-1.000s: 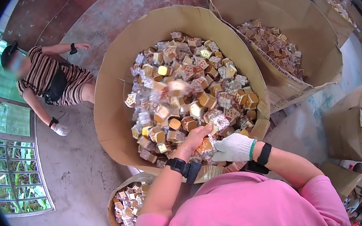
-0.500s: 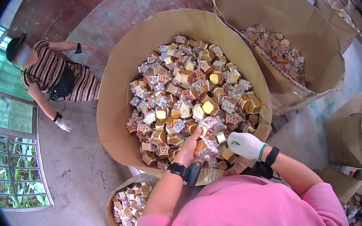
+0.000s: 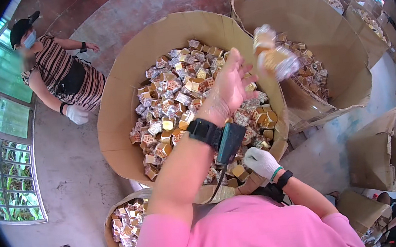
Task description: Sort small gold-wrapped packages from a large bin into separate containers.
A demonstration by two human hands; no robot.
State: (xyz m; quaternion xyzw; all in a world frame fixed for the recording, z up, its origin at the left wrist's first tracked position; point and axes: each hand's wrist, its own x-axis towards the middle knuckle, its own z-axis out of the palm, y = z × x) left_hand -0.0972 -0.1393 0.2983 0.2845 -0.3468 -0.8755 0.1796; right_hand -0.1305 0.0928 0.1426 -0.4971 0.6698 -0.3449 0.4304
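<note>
Left hand (image 3: 230, 84): bare, fingers spread wide, palm bare of any object; we place it at upper center, over the large carton (image 3: 120, 115).

Wrapped pieces (image 3: 277, 60): a motion-blurred pair in shiny clear wrap, brown and gold, at upper right of center; we see them apart from the fingers, against the second carton (image 3: 315, 20).

Right hand (image 3: 262, 161): white knit glove, green cuff edge, fingers curled, lower right of center by the large carton's near edge; we cannot tell whether it grips anything.

Heap (image 3: 164, 105): many similar wrapped pieces, brown, gold and red-patterned, filling the middle of the frame inside the large carton. We count further such pieces in the second carton, and in a smaller container (image 3: 110, 233), lower left.

Co-worker (image 3: 61, 66): upper left, striped clothing, cap, mask.
</note>
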